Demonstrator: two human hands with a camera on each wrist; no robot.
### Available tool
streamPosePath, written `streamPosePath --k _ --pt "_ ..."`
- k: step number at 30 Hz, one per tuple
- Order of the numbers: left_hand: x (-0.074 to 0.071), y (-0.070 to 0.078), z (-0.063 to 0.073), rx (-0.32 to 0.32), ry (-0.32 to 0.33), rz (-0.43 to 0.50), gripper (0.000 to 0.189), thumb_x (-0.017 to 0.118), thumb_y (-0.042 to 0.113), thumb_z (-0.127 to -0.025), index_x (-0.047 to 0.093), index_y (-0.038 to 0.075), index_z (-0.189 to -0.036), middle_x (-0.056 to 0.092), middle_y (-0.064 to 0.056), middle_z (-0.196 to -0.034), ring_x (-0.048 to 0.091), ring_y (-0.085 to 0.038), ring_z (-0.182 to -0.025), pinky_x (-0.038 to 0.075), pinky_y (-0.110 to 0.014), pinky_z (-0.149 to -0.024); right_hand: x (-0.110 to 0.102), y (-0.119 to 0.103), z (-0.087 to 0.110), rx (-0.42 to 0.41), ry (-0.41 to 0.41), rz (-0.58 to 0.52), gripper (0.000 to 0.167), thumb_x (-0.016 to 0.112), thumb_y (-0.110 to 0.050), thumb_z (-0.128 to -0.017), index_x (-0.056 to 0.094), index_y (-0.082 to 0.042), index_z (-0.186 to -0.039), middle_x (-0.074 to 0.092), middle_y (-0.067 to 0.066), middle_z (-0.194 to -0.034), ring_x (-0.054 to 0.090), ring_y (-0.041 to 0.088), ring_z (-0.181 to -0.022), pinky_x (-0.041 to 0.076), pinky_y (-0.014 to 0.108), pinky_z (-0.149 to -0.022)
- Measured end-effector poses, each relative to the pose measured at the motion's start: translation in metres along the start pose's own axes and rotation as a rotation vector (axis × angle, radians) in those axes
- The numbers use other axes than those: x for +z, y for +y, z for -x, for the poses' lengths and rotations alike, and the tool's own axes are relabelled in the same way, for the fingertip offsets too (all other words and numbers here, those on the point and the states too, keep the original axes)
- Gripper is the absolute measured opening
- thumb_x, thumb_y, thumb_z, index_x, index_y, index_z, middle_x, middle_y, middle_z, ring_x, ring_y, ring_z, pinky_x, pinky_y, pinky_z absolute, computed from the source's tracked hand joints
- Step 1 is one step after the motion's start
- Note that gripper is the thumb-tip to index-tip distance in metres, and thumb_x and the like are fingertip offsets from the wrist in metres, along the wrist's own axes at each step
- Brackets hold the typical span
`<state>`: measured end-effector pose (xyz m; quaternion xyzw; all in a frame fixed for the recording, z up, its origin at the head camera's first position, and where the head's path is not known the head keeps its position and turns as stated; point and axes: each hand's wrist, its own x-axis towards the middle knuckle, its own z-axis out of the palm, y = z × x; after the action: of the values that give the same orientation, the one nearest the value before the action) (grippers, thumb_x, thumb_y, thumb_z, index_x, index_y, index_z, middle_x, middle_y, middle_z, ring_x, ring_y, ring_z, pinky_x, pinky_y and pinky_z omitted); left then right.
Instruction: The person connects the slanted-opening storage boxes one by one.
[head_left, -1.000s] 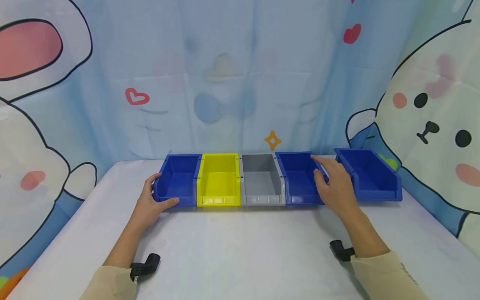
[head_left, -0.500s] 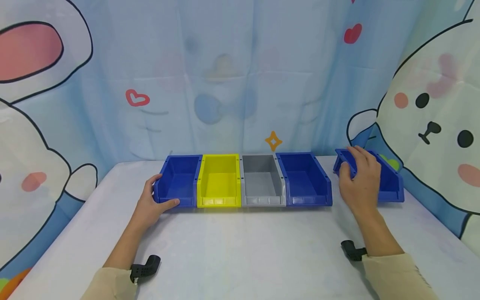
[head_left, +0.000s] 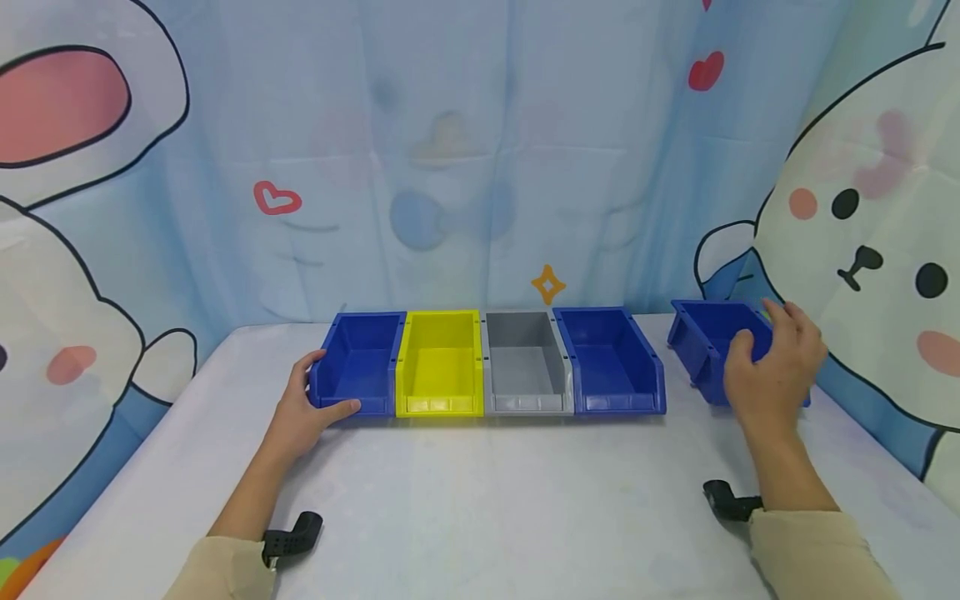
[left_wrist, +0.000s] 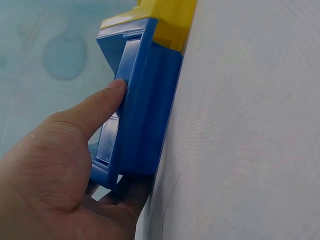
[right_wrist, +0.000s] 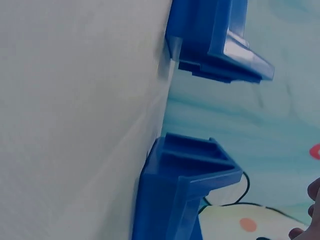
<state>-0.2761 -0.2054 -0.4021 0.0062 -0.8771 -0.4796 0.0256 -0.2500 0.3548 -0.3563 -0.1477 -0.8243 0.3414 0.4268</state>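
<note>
At the left end of a row of bins, my left hand holds the corner of a blue storage bin. Its thumb presses on the front lip, as the left wrist view also shows, with the other fingers along the outer side. My right hand hovers over a separate blue bin at the far right, thumb and fingers spread. It covers much of that bin's right part. In the right wrist view, fingertips show at the right edge, apart from the bin.
Beside the left bin stand a yellow bin, a grey bin and another blue bin, side by side. A gap parts them from the far right bin. Behind the white table hangs a printed blue curtain.
My right hand has moved right, from the right end of the row to over the separate blue bin. My left hand has stayed on the left bin.
</note>
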Motion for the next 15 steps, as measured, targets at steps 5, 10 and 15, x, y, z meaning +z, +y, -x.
streamPosePath --k 5,10,15 --pt "0.000 0.001 0.000 -0.001 -0.002 0.000 0.104 0.080 0.032 -0.091 0.009 0.024 -0.166 0.008 -0.021 -0.174 0.013 -0.046 -0.158 0.018 -0.066 -0.126 -0.006 0.016 -0.008 0.131 -0.016 0.060 0.059 0.040 -0.026 -0.104 0.034 -0.017 -0.162 0.023 0.009 -0.171 0.019 0.032 -0.156 0.025 0.063 -0.124" --pt "0.000 0.001 -0.001 -0.003 0.003 -0.004 0.103 0.080 0.031 -0.091 0.010 0.024 -0.166 0.009 -0.021 -0.173 0.014 -0.047 -0.158 0.019 -0.066 -0.125 -0.012 0.028 -0.014 0.256 -0.069 0.088 0.065 0.040 -0.028 -0.103 0.024 -0.016 -0.165 0.014 0.013 -0.173 0.012 0.033 -0.158 0.021 0.063 -0.126" --pt "0.000 0.000 -0.001 -0.004 0.004 -0.002 0.103 0.080 0.032 -0.091 0.010 0.024 -0.166 0.009 -0.021 -0.173 0.014 -0.047 -0.158 0.019 -0.066 -0.125 -0.014 0.037 -0.018 0.348 -0.242 0.118 0.074 0.041 -0.032 -0.104 0.008 -0.009 -0.167 0.005 0.025 -0.171 0.008 0.048 -0.156 0.019 0.071 -0.123"
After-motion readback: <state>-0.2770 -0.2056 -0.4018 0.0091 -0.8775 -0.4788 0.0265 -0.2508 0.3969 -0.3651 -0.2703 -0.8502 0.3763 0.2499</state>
